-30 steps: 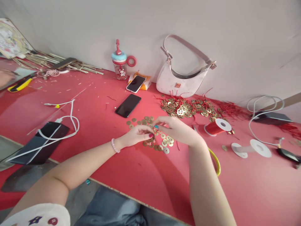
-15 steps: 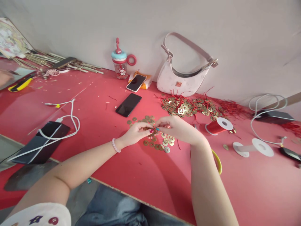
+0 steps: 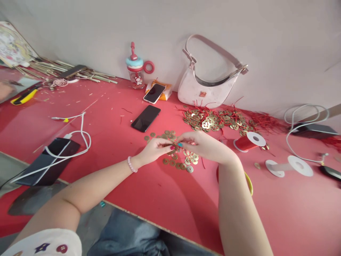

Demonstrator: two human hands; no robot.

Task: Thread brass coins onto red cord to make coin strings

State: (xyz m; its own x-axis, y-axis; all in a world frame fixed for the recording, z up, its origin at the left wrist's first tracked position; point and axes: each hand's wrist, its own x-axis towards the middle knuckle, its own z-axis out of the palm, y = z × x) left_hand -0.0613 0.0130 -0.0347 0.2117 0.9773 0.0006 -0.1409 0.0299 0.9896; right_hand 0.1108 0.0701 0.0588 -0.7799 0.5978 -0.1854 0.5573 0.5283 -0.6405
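My left hand (image 3: 157,148), a pink bead bracelet at its wrist, pinches a brass coin (image 3: 174,144) with a bit of red string at it. Right against it, my right hand (image 3: 195,142) is closed in a pinch on the red string; the fingers hide most of it. Below and around both hands, loose brass coins with centre holes (image 3: 172,163) lie on the red table. Beyond my right hand is a heap of coins tied with red string (image 3: 205,121).
Right of my hands stand a spool of red string (image 3: 246,142) and a bare white spool (image 3: 279,169). A yellow handle (image 3: 249,184) shows beside my right forearm. Ahead are a black phone (image 3: 146,118), a lidded cup (image 3: 136,74) and a white handbag (image 3: 205,90). A person's hand (image 3: 5,90) shows far left.
My hands stay together over the coins, with only a slight shift of the fingers at the pinch. The view has moved very slightly.
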